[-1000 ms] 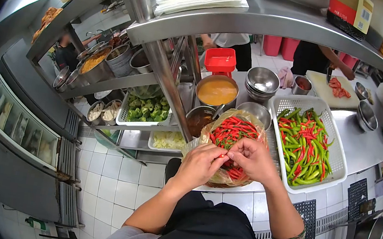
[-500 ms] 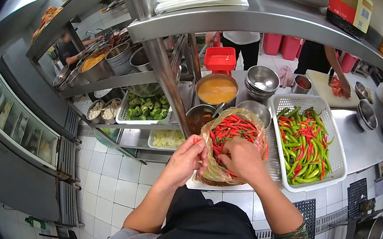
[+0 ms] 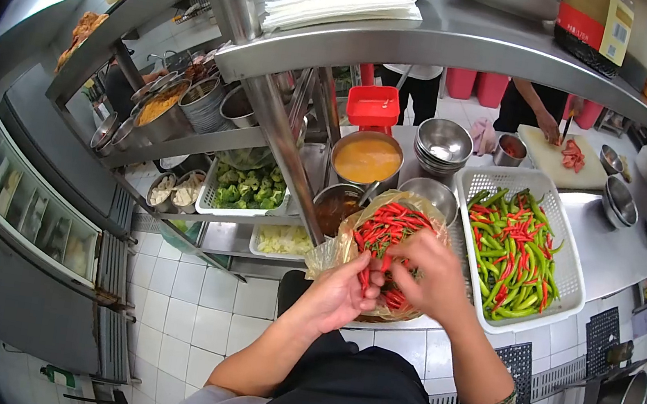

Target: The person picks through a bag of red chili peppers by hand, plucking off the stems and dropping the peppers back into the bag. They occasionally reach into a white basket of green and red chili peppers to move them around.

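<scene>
A plastic bag (image 3: 322,258) full of red chili peppers (image 3: 386,226) stands open in front of me at the counter's near edge. Over the bag's near side, my left hand (image 3: 337,296) is closed around a few red chilies, their tips showing between thumb and fingers. Just to its right, my right hand (image 3: 435,277) bends its fingers in a pinch at a red chili close to the left fingertips; the grip is partly blurred. Right of the bag, a white perforated basket (image 3: 571,274) holds mixed green and red peppers (image 3: 514,249).
Behind the bag stand a pot of orange liquid (image 3: 367,158), stacked metal bowls (image 3: 444,140) and a red container (image 3: 374,103). A steel shelf (image 3: 476,56) crosses above. Across the counter, a person's hand (image 3: 549,126) works by meat on a cutting board (image 3: 563,174). Broccoli (image 3: 247,187) sits left.
My left hand has moved right and over the bag, now with chilies in it. My right hand has lifted slightly out of the chilies toward it. The person opposite has shifted their hand left.
</scene>
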